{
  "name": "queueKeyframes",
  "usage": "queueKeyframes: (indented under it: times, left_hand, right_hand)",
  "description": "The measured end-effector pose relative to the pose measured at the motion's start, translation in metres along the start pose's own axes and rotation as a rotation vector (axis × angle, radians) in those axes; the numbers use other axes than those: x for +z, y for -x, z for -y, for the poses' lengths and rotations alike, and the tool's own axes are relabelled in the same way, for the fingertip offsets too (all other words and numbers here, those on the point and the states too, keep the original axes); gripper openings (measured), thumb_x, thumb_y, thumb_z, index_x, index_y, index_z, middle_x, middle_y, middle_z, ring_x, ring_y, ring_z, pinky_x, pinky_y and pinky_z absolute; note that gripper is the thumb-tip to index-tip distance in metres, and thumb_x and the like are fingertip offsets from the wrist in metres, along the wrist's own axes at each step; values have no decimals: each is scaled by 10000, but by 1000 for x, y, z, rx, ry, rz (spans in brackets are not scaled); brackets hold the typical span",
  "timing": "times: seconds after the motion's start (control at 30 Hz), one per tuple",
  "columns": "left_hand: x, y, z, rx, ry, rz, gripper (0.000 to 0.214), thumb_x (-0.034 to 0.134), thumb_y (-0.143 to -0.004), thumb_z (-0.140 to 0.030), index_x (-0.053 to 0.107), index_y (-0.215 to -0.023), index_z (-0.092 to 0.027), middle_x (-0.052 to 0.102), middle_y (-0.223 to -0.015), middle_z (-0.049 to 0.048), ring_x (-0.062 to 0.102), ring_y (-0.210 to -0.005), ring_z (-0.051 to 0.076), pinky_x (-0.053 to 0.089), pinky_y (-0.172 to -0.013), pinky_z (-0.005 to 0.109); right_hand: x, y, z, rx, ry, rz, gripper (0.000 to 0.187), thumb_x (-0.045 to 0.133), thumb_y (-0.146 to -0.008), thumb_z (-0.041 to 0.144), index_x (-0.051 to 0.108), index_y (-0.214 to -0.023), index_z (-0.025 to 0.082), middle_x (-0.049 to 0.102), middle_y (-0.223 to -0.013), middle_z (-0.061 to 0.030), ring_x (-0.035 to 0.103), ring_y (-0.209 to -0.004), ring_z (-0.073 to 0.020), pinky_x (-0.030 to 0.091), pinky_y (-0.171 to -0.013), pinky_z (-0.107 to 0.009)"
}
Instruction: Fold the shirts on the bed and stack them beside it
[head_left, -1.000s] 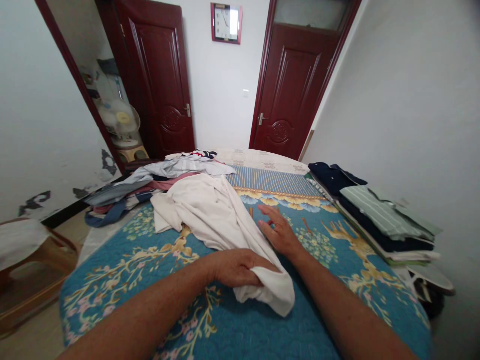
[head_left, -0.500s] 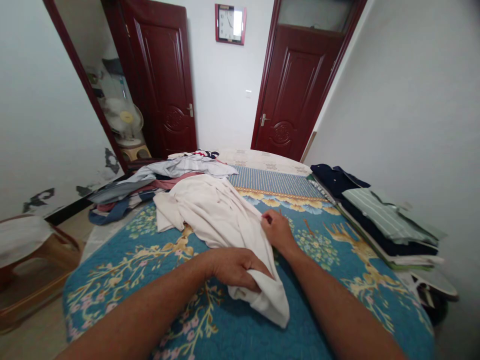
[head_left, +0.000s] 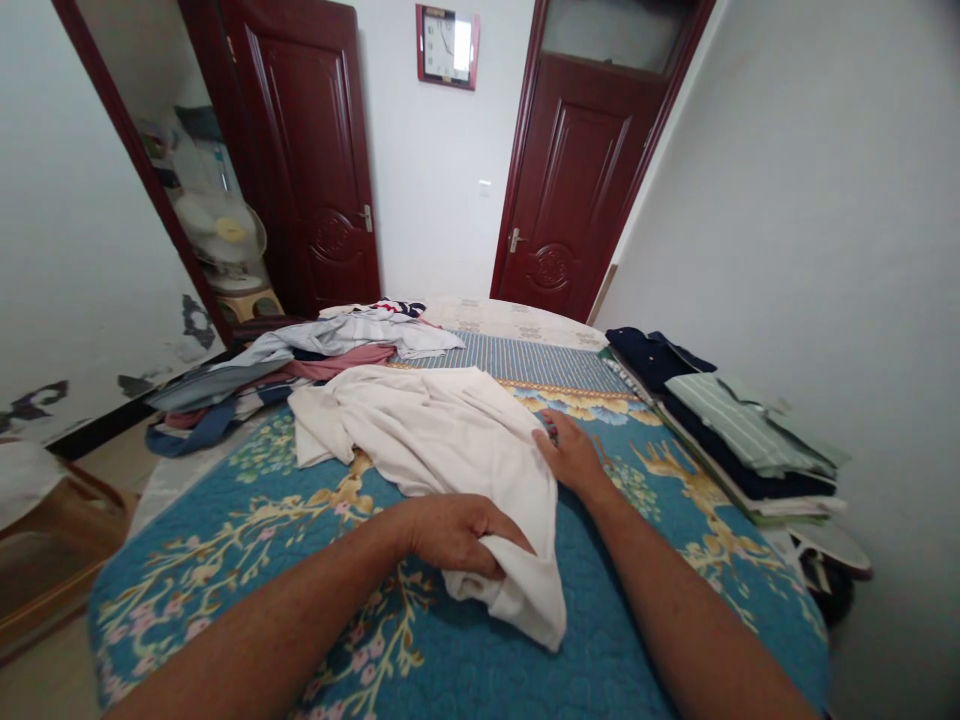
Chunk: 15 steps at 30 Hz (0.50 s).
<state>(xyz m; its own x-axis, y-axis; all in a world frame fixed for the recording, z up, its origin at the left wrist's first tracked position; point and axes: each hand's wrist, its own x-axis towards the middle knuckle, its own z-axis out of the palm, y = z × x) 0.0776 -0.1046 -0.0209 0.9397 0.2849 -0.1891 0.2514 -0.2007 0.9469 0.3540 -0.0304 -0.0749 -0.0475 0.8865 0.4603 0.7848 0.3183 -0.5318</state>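
A rumpled white shirt (head_left: 442,425) lies across the middle of the bed, what looks like a sleeve reaching toward the left. My left hand (head_left: 469,535) is closed on its near end, the fingers tucked under a fold of cloth. The near corner of the fabric droops past those fingers onto the blue quilt (head_left: 622,640). At the shirt's right edge is my right hand (head_left: 570,450), its fingers curled and the thumb against the cloth; the edge appears pinched there, though the fingertips are partly hidden.
Loose clothes (head_left: 300,350) are heaped at the bed's far left. A stack of folded clothes (head_left: 750,430) stands along the right side by the wall. A wooden chair (head_left: 67,550) is at the left, and a wall clock (head_left: 448,47) hangs between two doors.
The shirt's far right part has spread wider and flatter beside my right hand, which has shifted slightly. My left hand keeps its hold. The whole view has swung a little to the right.
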Motion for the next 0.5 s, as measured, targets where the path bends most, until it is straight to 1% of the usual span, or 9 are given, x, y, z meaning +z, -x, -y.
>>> queueKeyframes:
  times: [0.07,0.1,0.17,0.27,0.33,0.43,0.5]
  left_hand:
    - [-1,2,-1,-1,-6,-11,509,730,-817,-262,786,-1322,-231,813,-1160,3,736,-1007,208,578,-877,255]
    - [-2,3,-1,-2,-9,-13,503,744,-809,-272,794,-1308,-238,817,-1143,-2,738,-1006,212,583,-873,255]
    - [-4,5,-2,-3,-3,-15,488,766,-800,-290,806,-1284,-242,822,-1109,-4,742,-994,217,591,-858,257]
    - [-5,6,-1,9,17,-23,469,781,-809,-304,811,-1272,-230,825,-1117,12,750,-985,225,599,-861,271]
    - [-5,6,1,18,11,-17,455,761,-832,-291,809,-1279,-220,823,-1158,23,754,-1010,229,595,-891,277]
    - [-5,4,3,14,-9,20,457,724,-849,-260,802,-1293,-194,818,-1184,27,753,-1027,225,592,-867,262]
    - [-5,3,3,7,-10,30,471,733,-836,-261,801,-1295,-180,821,-1166,24,751,-1009,221,592,-824,249]
  right_hand:
    - [14,-1,12,-44,93,95,319,622,-924,347,738,-1194,224,743,-1204,-132,653,-1105,-276,481,-1027,-393]
    - [17,-2,14,-30,132,124,269,606,-935,315,756,-1137,219,751,-1159,-133,659,-1085,-269,478,-1017,-378]
    - [17,-7,13,47,158,130,232,551,-953,272,765,-1022,214,762,-1048,-109,672,-1007,-241,478,-949,-334]
    - [3,-14,-4,209,94,55,223,538,-927,307,738,-903,212,751,-886,-56,665,-878,-218,459,-802,-296]
    - [-10,-15,-19,276,41,38,222,545,-892,334,708,-804,210,725,-800,-36,646,-812,-214,428,-729,-288]
    - [-28,-14,-37,300,39,60,257,530,-862,331,629,-654,217,657,-690,-23,607,-749,-208,378,-667,-291]
    - [-33,-11,-41,304,108,18,276,513,-875,330,587,-628,229,599,-637,-13,562,-701,-202,361,-654,-300]
